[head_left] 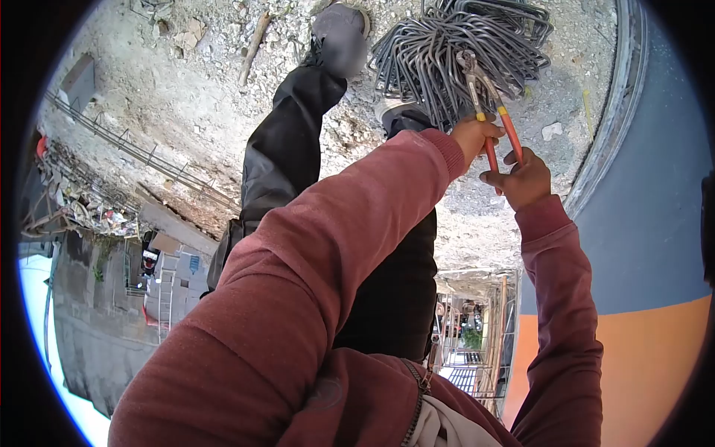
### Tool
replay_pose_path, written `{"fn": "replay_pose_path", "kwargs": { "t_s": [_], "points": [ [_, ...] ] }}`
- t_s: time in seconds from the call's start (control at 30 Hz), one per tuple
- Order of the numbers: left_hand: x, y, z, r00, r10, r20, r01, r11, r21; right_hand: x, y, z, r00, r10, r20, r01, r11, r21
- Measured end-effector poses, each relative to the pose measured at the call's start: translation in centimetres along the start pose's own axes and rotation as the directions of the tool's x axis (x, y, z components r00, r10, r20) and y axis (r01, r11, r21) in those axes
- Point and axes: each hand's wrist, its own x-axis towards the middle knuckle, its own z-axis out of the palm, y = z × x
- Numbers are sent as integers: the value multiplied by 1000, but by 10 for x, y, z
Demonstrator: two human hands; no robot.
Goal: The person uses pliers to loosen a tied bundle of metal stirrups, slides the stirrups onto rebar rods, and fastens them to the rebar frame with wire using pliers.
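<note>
The left hand and right hand have fingers closed on the orange-handled pincers, between one and two o'clock, their head over bent metal bars.

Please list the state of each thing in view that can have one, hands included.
Pincers: held, handles spread apart; too small to tell whether the jaws touch a bar.
Left hand: closed on the pincers' handles.
Right hand: gripping nearer the handle ends.
Bent steel bars: heaped loosely on the gravel.
Stick: lying on the gravel.
Wall: painted, grey and orange.
</note>
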Motion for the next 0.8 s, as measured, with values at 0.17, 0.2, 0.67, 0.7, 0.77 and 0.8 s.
{"fn": "replay_pose_path", "kwargs": {
  "t_s": [0.17, 0.2, 0.67, 0.7, 0.77, 0.8],
  "points": [
    [-1, -3, 32, 938, 72, -339, 33, 956, 293, -4, 6, 15, 973, -140, -183, 110, 981, -163],
    [2, -5, 36, 927, 103, -362, 9, 955, 296, -8, 2, 9, 984, -115, -135, 129, 986, 101],
    [-15, 4, 47, 868, 28, -496, 112, 962, 251, -31, -14, -18, 938, -312, -154, 209, 859, -467],
    [-15, 5, 51, 875, -27, -483, 151, 964, 219, -40, -22, -17, 961, -266, -79, 210, 882, -422],
    [-5, 2, 48, 947, -67, -316, 124, 979, 164, -38, -8, -12, 965, -257, -47, 251, 962, -107],
    [-2, 2, 41, 962, -173, -209, 197, 975, 99, -35, 0, -12, 961, -266, -80, 270, 962, 43]
  ]
}}
